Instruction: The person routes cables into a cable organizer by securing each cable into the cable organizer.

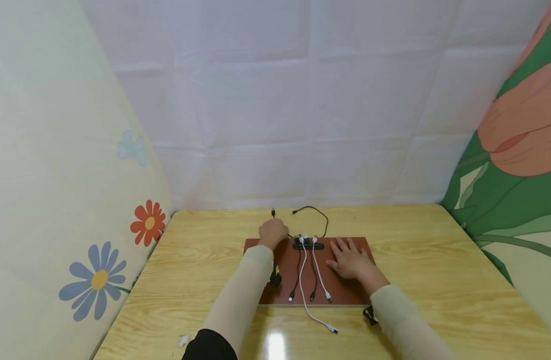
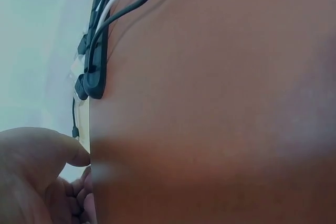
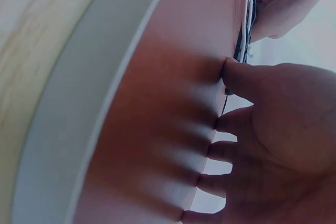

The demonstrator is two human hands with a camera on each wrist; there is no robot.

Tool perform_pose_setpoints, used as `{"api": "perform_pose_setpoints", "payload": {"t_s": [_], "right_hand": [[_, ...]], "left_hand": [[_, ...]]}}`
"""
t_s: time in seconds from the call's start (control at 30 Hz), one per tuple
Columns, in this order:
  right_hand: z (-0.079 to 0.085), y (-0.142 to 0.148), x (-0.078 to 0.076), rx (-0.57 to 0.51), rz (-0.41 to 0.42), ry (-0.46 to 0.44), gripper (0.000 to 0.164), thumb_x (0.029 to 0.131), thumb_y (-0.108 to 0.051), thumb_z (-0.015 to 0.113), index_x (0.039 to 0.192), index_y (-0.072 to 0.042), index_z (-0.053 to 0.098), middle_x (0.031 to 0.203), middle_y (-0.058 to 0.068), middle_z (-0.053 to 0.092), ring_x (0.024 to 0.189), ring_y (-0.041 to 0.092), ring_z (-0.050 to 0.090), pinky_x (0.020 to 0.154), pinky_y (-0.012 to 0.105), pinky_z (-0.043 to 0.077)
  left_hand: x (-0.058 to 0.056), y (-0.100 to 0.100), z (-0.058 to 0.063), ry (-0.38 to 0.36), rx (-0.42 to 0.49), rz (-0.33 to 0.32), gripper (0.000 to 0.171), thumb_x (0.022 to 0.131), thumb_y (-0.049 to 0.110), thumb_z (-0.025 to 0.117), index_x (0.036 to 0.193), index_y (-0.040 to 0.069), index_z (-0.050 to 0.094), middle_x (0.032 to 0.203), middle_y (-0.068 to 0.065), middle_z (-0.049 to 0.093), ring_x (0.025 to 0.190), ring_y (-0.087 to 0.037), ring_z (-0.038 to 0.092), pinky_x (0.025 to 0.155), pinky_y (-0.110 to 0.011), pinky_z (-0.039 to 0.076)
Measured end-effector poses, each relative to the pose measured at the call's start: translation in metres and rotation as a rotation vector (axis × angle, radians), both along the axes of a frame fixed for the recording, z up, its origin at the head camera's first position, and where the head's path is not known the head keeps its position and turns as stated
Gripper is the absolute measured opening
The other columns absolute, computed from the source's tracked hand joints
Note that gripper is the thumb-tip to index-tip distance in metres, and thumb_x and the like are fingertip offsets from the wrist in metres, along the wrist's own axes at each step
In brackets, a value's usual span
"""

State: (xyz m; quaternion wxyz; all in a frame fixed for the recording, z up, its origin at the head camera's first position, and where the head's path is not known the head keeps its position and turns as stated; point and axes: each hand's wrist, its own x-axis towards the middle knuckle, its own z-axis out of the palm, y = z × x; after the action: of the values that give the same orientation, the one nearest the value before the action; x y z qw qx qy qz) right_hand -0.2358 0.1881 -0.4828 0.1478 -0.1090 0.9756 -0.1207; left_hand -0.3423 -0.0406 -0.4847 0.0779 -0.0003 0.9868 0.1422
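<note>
A brown board [image 1: 298,290] carries a black cable holder [image 1: 320,246] with several black and white cables. My left hand [image 1: 273,232] is at the board's far left edge, fingers curled round a black cable; a plug [image 1: 273,212] on it shows just beyond the knuckles. In the left wrist view its thumb [image 2: 73,152] comes right to the board's edge, with the curled fingers partly hidden below. My right hand [image 1: 349,261] rests on the board's right side, fingers spread. In the right wrist view those fingertips [image 3: 227,124] press on the surface.
A second black cable [image 1: 326,219] loops behind the board. A white cable [image 1: 318,320] hangs past the near edge onto the wooden table [image 1: 203,255]. Small white scraps [image 1: 183,341] lie at the near left. A white sheet [image 1: 302,125] stands behind the table, flowered panels at both sides.
</note>
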Motion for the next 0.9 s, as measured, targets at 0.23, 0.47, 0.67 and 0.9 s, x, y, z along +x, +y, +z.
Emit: {"api": "perform_pose_setpoints", "payload": {"t_s": [0.23,0.47,0.67,0.9], "right_hand": [[-0.001,-0.002,-0.001,0.006,-0.006,-0.009,0.066,0.108,-0.038,0.045,0.160,-0.003,0.024,0.166,0.025,0.012,0.151,0.052,0.007,0.111,0.077,0.013],[-0.002,-0.001,-0.002,-0.001,-0.011,-0.008,0.066,0.108,-0.038,0.045,0.160,-0.003,0.024,0.166,0.025,0.012,0.151,0.052,0.006,0.111,0.077,0.012],[-0.003,-0.004,-0.001,0.003,-0.001,-0.016,0.067,0.108,-0.040,0.044,0.160,-0.004,0.023,0.167,0.024,0.012,0.151,0.051,0.006,0.111,0.077,0.013],[-0.001,-0.001,-0.002,0.012,-0.015,-0.016,0.067,0.109,-0.040,0.043,0.161,-0.004,0.021,0.167,0.023,0.011,0.151,0.051,0.006,0.111,0.077,0.012]], "left_hand": [[-0.001,-0.008,0.002,-0.045,0.047,0.063,0.039,0.105,0.027,0.052,0.078,0.006,0.069,0.075,-0.011,0.062,0.062,-0.020,0.050,0.063,-0.040,0.042],[-0.003,-0.014,0.008,-0.097,0.073,0.071,0.030,0.104,0.016,0.053,0.077,0.006,0.064,0.076,-0.010,0.054,0.064,-0.019,0.033,0.060,-0.040,0.024],[0.000,-0.021,0.006,-0.078,0.049,0.061,0.030,0.102,0.016,0.058,0.073,0.008,0.064,0.069,-0.007,0.050,0.060,-0.017,0.031,0.056,-0.036,0.023],[-0.007,-0.021,0.003,0.116,0.056,-0.049,0.041,0.102,0.009,0.054,0.062,0.012,0.045,0.066,-0.006,0.046,0.056,-0.015,0.033,0.052,-0.032,0.032]]}}
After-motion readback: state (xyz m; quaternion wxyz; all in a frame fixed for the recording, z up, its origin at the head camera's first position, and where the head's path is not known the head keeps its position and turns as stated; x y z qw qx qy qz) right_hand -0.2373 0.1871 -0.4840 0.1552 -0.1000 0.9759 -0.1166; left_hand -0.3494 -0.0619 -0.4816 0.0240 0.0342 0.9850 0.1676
